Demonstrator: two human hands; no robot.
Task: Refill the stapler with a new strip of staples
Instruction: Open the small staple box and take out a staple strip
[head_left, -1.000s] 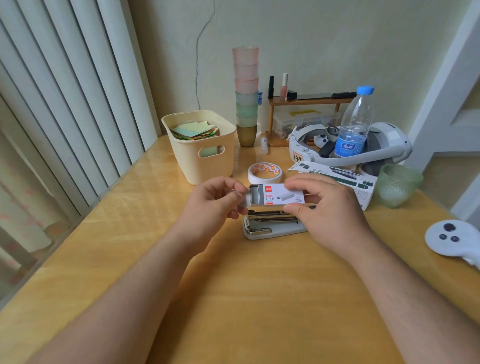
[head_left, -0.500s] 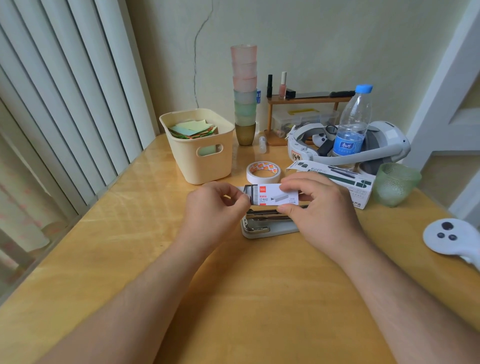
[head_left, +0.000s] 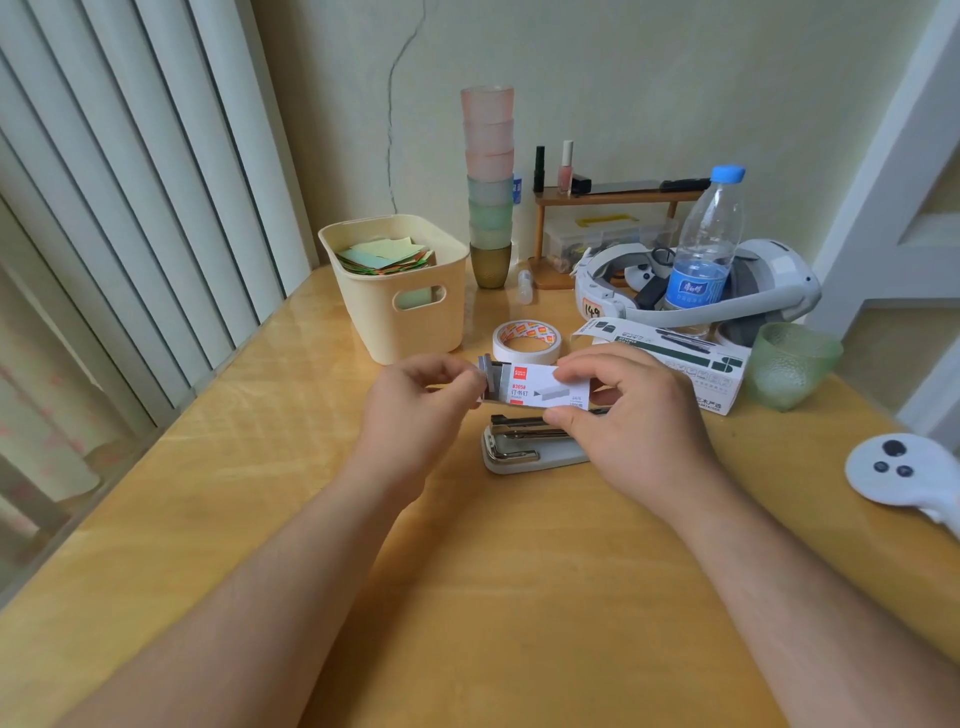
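A small white staple box (head_left: 540, 388) with a red logo is held above the table by my right hand (head_left: 631, 418), thumb below and fingers on top. Grey staple strips (head_left: 492, 375) stick out of its open left end. My left hand (head_left: 415, 410) pinches those strips at the box's mouth. Just below the box lies the stapler (head_left: 524, 448), a pale grey base with its metal magazine showing, partly hidden behind my right hand.
A cream basket (head_left: 400, 291) of paper stands behind left, a tape roll (head_left: 526, 340) just behind the box. A printed carton (head_left: 675, 358), water bottle (head_left: 704, 249), headset (head_left: 769, 286) and green glass (head_left: 792, 364) crowd the right; a white controller (head_left: 898, 470) lies far right.
My left fingers have drawn the staple strips a little way out of the box's left end. Both hands stay over the stapler.
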